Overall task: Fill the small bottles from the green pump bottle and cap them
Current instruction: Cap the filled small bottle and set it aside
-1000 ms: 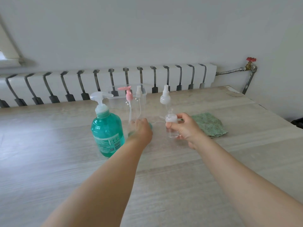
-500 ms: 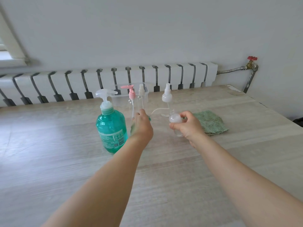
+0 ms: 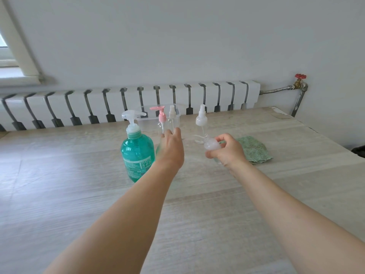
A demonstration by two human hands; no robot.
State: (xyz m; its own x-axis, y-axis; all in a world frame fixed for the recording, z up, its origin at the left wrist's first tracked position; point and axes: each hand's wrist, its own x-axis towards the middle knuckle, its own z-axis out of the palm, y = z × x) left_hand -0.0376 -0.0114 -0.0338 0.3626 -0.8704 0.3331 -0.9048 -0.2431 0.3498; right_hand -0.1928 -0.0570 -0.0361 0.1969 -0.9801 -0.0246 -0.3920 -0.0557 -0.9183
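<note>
A small clear bottle [image 3: 211, 145] is being gripped in the right hand [image 3: 227, 150], right of the frame's centre, with the fingers and thumb curled round its body and the open neck tilted toward the upper left. The bottle is being held above the wooden table [image 3: 59, 175]. The left hand [image 3: 171, 148] is being held out at the centre of the frame, just right of the green pump bottle [image 3: 136, 153], which is standing upright on the table. The left hand is being seen from the back, and whether anything is being held in it cannot be told; a faint greenish shape at its left edge is too blurred to be named. Just beyond the left hand, a pink-pump bottle [image 3: 161, 120] and a spray bottle with a white top [image 3: 172, 117] are standing in front of a clear plastic tub [image 3: 146, 120]. A white spray cap [image 3: 201, 118] with its dip tube is being seen above the gripped bottle. A green cloth [image 3: 253, 150] is lying on the table just right of the right hand. A white radiator [image 3: 118, 103] is running along the wall behind the table, with a red valve [image 3: 300, 76] at the upper right.
</note>
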